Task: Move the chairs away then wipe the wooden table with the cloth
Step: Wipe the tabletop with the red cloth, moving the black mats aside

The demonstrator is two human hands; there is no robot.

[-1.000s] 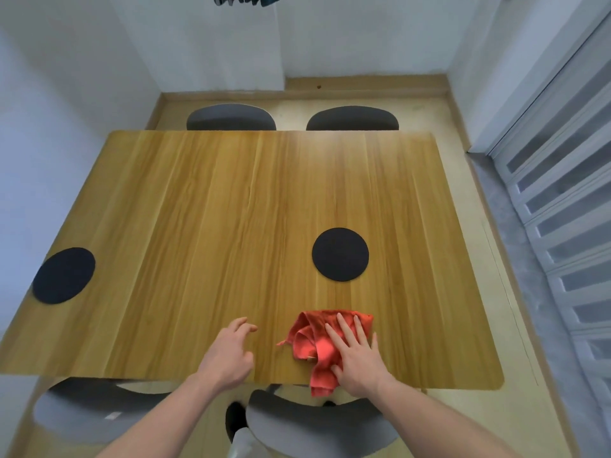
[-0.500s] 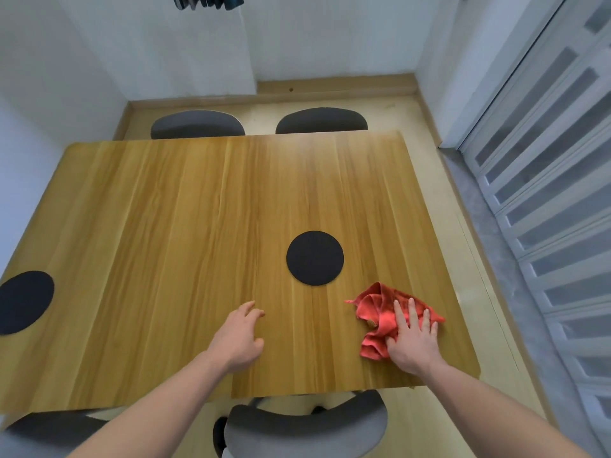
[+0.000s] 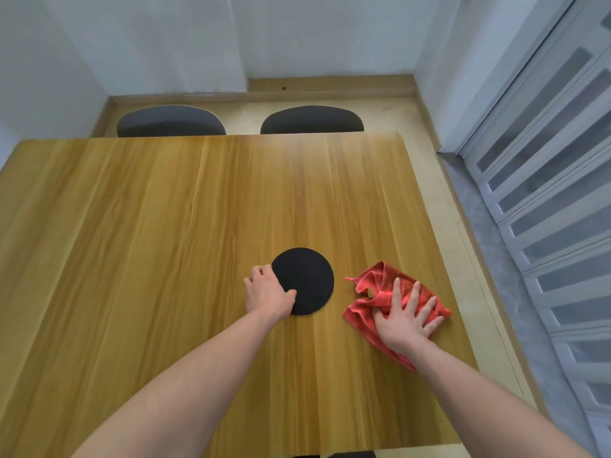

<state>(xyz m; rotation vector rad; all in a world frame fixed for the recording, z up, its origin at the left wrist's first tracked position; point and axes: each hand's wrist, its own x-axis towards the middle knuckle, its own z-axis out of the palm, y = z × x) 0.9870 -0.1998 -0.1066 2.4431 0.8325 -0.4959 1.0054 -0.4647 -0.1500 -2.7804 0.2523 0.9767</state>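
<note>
Right hand [image 3: 405, 317] lies flat, fingers spread, pressing the cloth [image 3: 380, 292] onto the surface [image 3: 165, 226] near its right edge, while left hand [image 3: 266, 292] pinches the mat [image 3: 305, 279] rim, likely clearing the wiping path.

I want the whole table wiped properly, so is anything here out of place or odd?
Only the black round mat lies in the wiping path; the left hand grips its edge. The red cloth is bunched under the flat right hand. The wooden table shows no spill or damage.
</note>
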